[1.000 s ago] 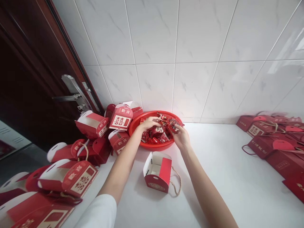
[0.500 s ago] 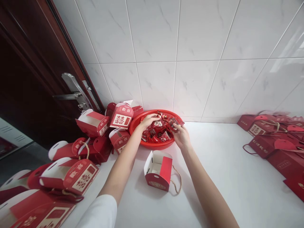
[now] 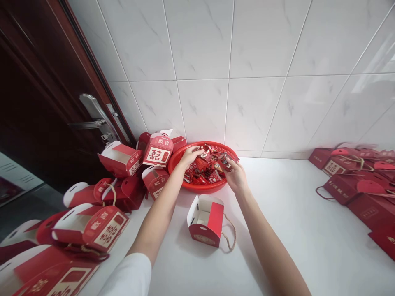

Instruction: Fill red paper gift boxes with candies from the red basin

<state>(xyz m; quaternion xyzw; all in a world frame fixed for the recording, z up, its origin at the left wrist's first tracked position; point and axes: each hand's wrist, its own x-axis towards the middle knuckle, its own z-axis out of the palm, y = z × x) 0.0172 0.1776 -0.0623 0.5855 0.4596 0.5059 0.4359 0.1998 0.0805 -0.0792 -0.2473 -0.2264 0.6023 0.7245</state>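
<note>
Both hands are over a red plastic basket (image 3: 206,189) heaped with red-wrapped candies (image 3: 206,173). My left hand (image 3: 191,156) comes in over the basket's left side, its fingers closed on a red candy packet (image 3: 205,155). At the right rim, my right hand (image 3: 235,174) grips a dark red candy packet (image 3: 226,163) between thumb and fingers; whether it holds more than one I cannot tell. Between my forearms, an open red gift box (image 3: 206,222) with a white inside and a rope handle (image 3: 228,238) stands on the white table; nothing shows inside it.
Several open red gift boxes (image 3: 89,230) are piled along the left side, up to the basket. More red boxes (image 3: 354,181) lie folded or stacked at the right. A tiled wall (image 3: 259,111) rises behind the table, and a dark door (image 3: 46,94) stands at the left.
My left hand has shifted slightly and the candies beneath it have moved a little. My right hand stays at the basket's right side. The gift box has not moved.
</note>
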